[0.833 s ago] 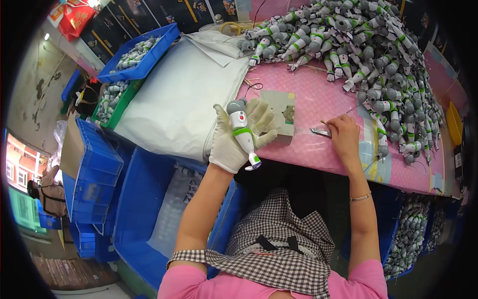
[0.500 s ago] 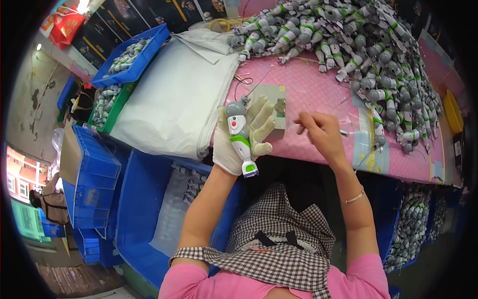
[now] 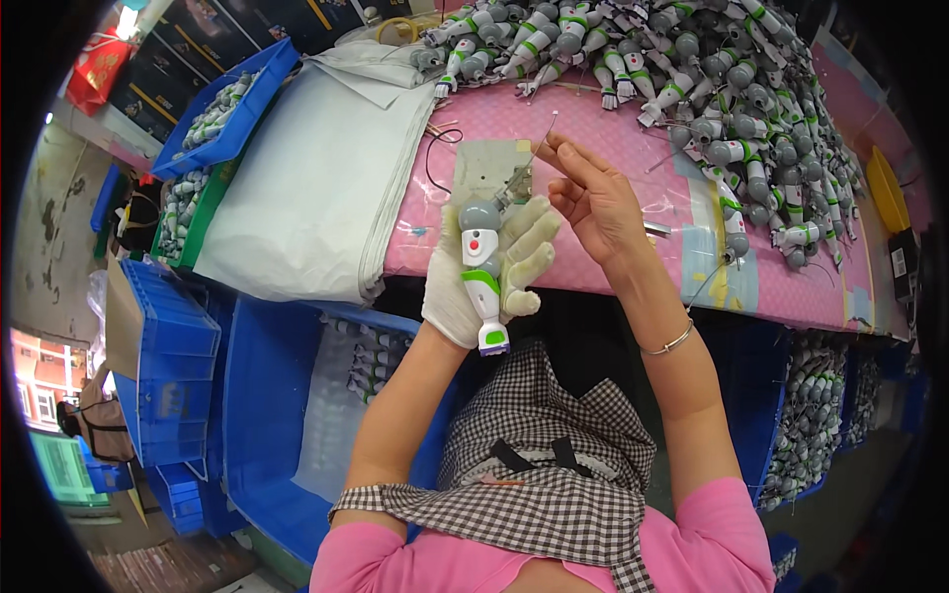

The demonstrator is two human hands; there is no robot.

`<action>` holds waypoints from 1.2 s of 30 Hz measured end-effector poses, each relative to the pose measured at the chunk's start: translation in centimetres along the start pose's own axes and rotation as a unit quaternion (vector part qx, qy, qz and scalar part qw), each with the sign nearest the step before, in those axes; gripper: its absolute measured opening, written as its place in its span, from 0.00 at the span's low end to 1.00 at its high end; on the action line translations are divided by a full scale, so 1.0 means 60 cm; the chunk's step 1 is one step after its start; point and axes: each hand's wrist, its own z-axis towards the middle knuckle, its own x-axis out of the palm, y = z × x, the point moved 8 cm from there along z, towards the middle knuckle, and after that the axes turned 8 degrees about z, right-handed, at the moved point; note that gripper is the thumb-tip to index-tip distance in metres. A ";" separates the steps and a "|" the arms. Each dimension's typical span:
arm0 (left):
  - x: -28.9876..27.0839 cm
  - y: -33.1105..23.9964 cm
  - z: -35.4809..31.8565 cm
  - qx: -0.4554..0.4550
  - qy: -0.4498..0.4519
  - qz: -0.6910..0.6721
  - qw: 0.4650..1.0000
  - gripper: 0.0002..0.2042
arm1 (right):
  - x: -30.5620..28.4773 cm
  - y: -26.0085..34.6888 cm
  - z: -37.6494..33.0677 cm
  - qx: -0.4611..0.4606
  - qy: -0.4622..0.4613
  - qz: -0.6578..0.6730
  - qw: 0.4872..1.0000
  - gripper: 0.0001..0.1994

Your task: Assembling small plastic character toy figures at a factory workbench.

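Observation:
A toy limb (image 3: 482,287) lies along the palm of my left hand (image 3: 524,255), which wears a white glove and has its fingers curled loosely beside it. The limb is white and grey with a green band, a red dot and a purple-edged end. From its far grey end, a thin stiff wire (image 3: 550,124) sticks up and to the right. My bare right hand (image 3: 598,203) is at this wire, its fingertips closed about it and the other fingers bent. Just beyond the left hand, a grey metal plate (image 3: 479,163) lies on the pink-covered table (image 3: 613,148).
A large heap of similar toy limbs (image 3: 732,148) covers the table's far right. White sheets (image 3: 306,188) lie stacked at the left, beside a blue tray (image 3: 222,119) of parts. Blue bins (image 3: 267,415) stand below the table, and a yellow container (image 3: 888,193) is at far right.
My right hand has moved left and away from me, up to the wire. The left hand still holds the toy limb, now more upright. The whole view has shifted slightly.

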 end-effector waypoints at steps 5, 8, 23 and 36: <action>-0.024 0.013 -0.014 -0.014 -0.040 0.004 0.999 0.42 | -0.003 0.011 -0.021 -0.003 0.014 -0.008 1.000 0.14; -0.035 0.021 -0.026 -0.013 -0.069 0.003 0.998 0.43 | -0.003 0.011 -0.030 0.001 0.019 -0.008 1.000 0.14; -0.044 -0.015 -0.091 0.011 -0.416 0.570 0.708 0.17 | -0.025 -0.020 0.023 -0.027 0.061 -0.411 0.909 0.07; -0.011 -0.088 -0.044 0.076 -0.396 0.573 0.713 0.17 | -0.036 -0.036 0.064 0.093 0.128 -0.425 0.891 0.07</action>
